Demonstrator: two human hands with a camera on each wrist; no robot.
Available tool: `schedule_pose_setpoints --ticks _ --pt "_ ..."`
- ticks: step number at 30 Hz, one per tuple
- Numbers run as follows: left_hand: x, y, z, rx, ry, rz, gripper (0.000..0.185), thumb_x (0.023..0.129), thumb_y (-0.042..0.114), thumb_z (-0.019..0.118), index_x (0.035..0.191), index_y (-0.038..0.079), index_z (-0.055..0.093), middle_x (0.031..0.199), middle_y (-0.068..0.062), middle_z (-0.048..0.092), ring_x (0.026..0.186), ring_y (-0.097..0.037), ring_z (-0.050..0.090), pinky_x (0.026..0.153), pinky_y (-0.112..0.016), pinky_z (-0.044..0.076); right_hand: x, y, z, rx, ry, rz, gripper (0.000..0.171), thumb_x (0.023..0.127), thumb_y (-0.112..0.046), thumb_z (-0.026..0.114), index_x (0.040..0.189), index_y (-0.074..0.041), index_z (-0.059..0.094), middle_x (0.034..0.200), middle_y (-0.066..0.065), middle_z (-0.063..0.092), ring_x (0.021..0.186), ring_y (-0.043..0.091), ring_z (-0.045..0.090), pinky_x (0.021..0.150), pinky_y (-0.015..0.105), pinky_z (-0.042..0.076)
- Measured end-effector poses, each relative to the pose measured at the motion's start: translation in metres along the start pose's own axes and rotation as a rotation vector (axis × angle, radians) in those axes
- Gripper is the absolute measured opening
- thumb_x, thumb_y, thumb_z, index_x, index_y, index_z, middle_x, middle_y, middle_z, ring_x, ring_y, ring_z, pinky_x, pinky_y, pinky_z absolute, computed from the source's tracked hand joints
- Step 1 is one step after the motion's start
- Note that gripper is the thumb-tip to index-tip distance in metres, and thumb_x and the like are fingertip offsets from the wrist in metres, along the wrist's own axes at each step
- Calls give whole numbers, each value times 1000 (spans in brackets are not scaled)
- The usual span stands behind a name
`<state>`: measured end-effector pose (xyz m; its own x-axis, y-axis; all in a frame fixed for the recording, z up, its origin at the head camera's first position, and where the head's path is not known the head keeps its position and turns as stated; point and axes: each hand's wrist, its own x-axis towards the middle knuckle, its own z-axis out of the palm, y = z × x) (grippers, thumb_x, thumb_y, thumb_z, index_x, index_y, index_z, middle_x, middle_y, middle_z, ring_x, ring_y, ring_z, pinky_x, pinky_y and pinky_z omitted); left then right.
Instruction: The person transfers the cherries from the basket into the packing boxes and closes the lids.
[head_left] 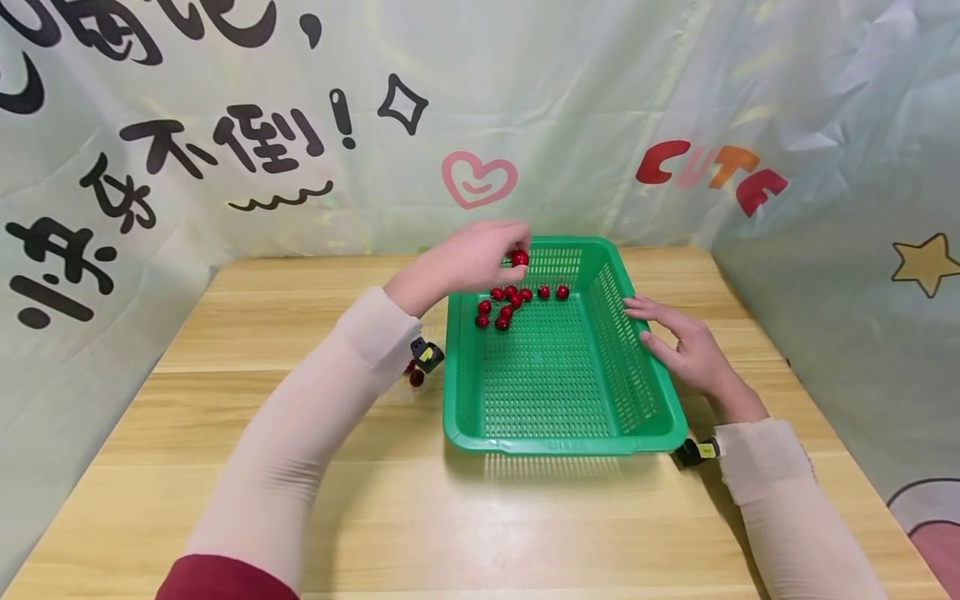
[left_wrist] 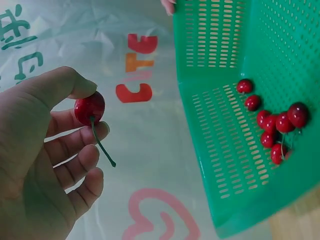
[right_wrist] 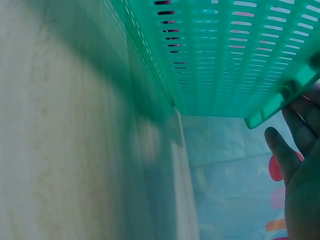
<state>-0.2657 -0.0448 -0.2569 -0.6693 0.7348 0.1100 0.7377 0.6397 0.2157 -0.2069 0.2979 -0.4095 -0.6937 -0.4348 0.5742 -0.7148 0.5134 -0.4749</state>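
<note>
My left hand (head_left: 472, 257) is over the far left part of a green plastic basket (head_left: 566, 446). Between thumb and fingers it pinches a red cherry (left_wrist: 89, 109), whose green stem hangs free in the left wrist view. Several more cherries (head_left: 543, 292) lie on the basket's floor toward its far left corner, some clustered together. On the basket's right rim rests my right hand (head_left: 686, 348), with its fingers extended. The right wrist view shows that hand's fingers (right_wrist: 301, 120) at the rim, beside the slotted outer wall.
Left of the basket, a few dark red cherries (head_left: 416, 377) show beside the left wrist camera (head_left: 427, 354), partly hidden by the sleeve. The wooden table (head_left: 480, 533) ends at a printed cloth backdrop (head_left: 570, 108) behind, with cloth at both sides as well.
</note>
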Motion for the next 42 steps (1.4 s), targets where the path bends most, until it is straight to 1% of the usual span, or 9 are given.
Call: schedule_pose_setpoints --ticks 3,6,8,11,15,21,27,35,42 --pt "-10 -5 0 -3 15 -11 18 94 23 59 107 11 55 100 1 57 92 -17 53 84 -32 44 0 0 0 -8 -6 8 45 86 7 65 130 -4 61 138 14 55 137 14 39 108 18 26" --pt "-18 -10 0 -9 25 -22 18 95 23 58 108 11 56 100 0 58 92 -18 53 85 -32 43 0 2 1 -10 -5 9 46 85 9 65 129 -3 61 138 15 55 137 17 40 108 18 26" --pt "-24 -14 1 -7 33 -26 18 94 23 58 107 11 56 100 0 58 92 -18 53 85 -33 43 0 3 2 -11 0 5 46 84 12 64 128 -1 61 137 18 55 137 20 40 108 17 26" --pt "-31 -19 1 -4 52 -23 17 94 22 58 107 11 57 102 -1 60 97 -19 55 89 -33 43 0 2 3 -14 8 1 45 83 15 62 126 3 61 135 23 55 137 24 40 108 17 25" --pt "-43 -24 -1 -2 72 -25 20 93 23 59 108 9 58 105 -3 62 102 -22 57 91 -36 44 1 -4 2 -13 12 5 45 82 17 62 125 5 61 134 24 54 137 26 40 108 17 25" --pt "-62 -32 0 -18 80 -48 17 93 21 60 104 8 58 101 -3 61 97 -23 56 89 -37 44 6 -24 -1 9 10 -7 40 85 16 60 123 7 60 132 27 54 137 25 40 108 17 25" --pt "-77 -41 5 0 104 -56 12 90 19 59 97 10 57 93 -2 59 91 -23 53 84 -37 43 3 -10 2 -10 16 -11 44 81 18 62 123 6 61 132 26 55 135 30 42 108 17 25" --pt "-93 -51 9 -3 98 -89 9 88 17 59 92 11 55 88 -3 57 86 -23 49 81 -37 41 0 0 1 -10 5 2 45 84 11 65 126 -2 63 136 17 56 137 15 40 108 18 26" --pt "-108 -61 13 -24 89 -115 9 86 15 60 87 10 53 85 -5 55 79 -21 47 74 -36 40 1 -1 0 -6 1 3 42 86 7 65 127 -3 63 137 16 56 138 13 39 108 18 26"
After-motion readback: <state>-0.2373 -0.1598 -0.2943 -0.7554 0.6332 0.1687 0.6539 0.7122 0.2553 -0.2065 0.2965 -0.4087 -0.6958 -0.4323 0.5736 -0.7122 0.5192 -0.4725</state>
